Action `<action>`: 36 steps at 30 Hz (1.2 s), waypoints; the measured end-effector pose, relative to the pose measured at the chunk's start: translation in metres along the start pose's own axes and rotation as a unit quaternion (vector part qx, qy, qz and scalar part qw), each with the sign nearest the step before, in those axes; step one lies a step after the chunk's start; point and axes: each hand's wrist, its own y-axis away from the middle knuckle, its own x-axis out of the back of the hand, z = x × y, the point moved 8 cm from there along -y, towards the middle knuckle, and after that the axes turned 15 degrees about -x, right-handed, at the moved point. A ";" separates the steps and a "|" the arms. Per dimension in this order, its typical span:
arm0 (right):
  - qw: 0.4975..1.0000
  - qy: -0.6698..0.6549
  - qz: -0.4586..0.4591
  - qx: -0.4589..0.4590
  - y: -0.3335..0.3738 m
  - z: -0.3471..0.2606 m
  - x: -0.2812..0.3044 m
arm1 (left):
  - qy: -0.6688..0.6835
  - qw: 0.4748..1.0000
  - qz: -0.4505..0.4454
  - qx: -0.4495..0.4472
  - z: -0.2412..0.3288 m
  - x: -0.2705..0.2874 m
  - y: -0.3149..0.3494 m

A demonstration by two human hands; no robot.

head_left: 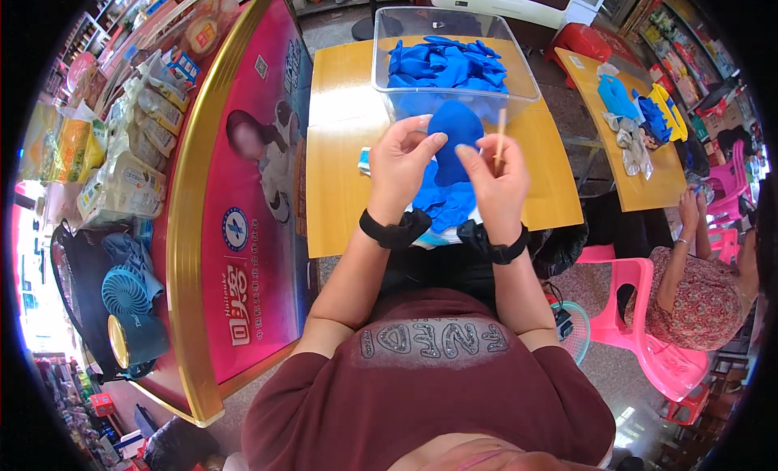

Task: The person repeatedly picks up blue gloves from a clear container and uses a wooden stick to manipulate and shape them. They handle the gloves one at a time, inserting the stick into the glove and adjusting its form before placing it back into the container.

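My left hand point(399, 165) and my right hand point(496, 178) are raised together over a yellow table point(340, 163). Between their fingers they hold a rounded blue piece of soft material point(455, 131). My right hand also grips a thin wooden stick point(501, 135), standing nearly upright. Under my hands lies a heap of similar blue pieces point(446, 204) near the table's front edge. Just beyond my hands stands a clear plastic bin point(389, 86) with many blue pieces point(446, 64) inside. Both wrists wear black bands.
A pink and gold counter point(243, 196) runs along my left, with packaged goods point(130, 155) and a small blue fan point(123, 289). At the right, another yellow table point(648, 179) holds blue and yellow pieces, and a seated person point(697, 285) uses pink chairs point(648, 341).
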 end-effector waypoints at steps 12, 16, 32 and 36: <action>0.976 -0.123 -0.152 -0.099 0.002 0.016 -0.029 | 0.084 0.996 0.019 0.019 0.017 -0.013 0.008; 0.969 -0.127 -0.161 -0.138 0.003 0.022 -0.025 | 0.117 0.990 0.030 0.067 0.008 -0.015 0.011; 0.995 -0.065 -0.080 -0.017 -0.002 0.004 -0.005 | 0.072 0.991 -0.086 0.071 0.003 -0.020 0.011; 0.991 -0.006 -0.115 -0.061 -0.003 0.004 -0.016 | 0.153 0.987 -0.008 0.053 0.005 -0.017 0.008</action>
